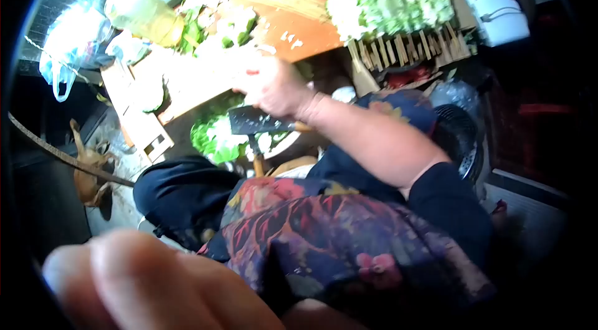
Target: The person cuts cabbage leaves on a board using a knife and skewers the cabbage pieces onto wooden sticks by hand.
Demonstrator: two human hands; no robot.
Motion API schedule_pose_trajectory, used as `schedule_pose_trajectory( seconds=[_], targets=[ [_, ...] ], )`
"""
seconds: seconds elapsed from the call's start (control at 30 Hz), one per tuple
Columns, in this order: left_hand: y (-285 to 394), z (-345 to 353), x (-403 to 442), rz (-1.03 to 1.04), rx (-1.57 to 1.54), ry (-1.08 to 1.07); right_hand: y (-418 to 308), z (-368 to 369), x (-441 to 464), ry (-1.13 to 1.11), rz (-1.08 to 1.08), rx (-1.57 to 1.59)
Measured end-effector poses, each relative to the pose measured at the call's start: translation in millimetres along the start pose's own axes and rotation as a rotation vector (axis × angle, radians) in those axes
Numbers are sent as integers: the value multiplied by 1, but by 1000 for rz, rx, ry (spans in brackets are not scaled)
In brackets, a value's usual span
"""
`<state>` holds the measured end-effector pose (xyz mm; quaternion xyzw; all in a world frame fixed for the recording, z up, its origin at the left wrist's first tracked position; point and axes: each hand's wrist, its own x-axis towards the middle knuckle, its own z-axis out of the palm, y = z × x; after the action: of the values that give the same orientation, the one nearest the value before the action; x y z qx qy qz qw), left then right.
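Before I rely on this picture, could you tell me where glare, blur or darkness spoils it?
Head view: glare whitens the left part of the board; the left hand, close to the lens, is badly blurred; the corners fall black.

Head view: exposure uneven. Strong light at upper left; cutting board (180,81) burnt to white at its left part, plastic bag (71,37) likewise glaring. Right side and lower corners dim to black. Wide-angle curvature, dark rounded border. Left hand (156,274), nearest the lens, out of focus; right hand (274,87) partly washed out.
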<state>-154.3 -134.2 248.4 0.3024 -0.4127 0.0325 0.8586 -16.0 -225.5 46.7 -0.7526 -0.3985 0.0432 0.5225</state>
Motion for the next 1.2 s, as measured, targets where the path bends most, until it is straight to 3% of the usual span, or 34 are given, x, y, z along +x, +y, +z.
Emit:
schedule_pose_trajectory(
  seconds=[0.03, 0.1, 0.17, 0.2, 0.23, 0.3, 0.33, 0.43, 1.2],
  targets=[
    [-2, 9, -2, 12, -12, -11, 15, 8, 0, 108, -368, -344],
    [-6, 22, -7, 34, -24, -13, 2, 1, -4, 31, -370, -492],
    [-12, 28, -12, 43, -34, 6, -20, -2, -4, -77, 344, 276],
    [-13, 31, -14, 49, -36, 16, -25, 0, -4, 29, 395, 361],
    [-14, 35, -16, 50, -34, 30, -18, 3, -6, 73, 215, 195],
    [-16, 39, -19, 36, -30, 51, -22, 0, -6, 67, 304, 303],
    [-16, 41, -21, 33, -35, 63, -7, 10, -6, 106, 84, 120],
    [-22, 45, -26, 26, -37, 87, -20, -1, -6, 75, 281, 229],
    [-21, 73, -48, 5, 41, 200, -30, -13, -13, -2, 347, 237]
  ],
)
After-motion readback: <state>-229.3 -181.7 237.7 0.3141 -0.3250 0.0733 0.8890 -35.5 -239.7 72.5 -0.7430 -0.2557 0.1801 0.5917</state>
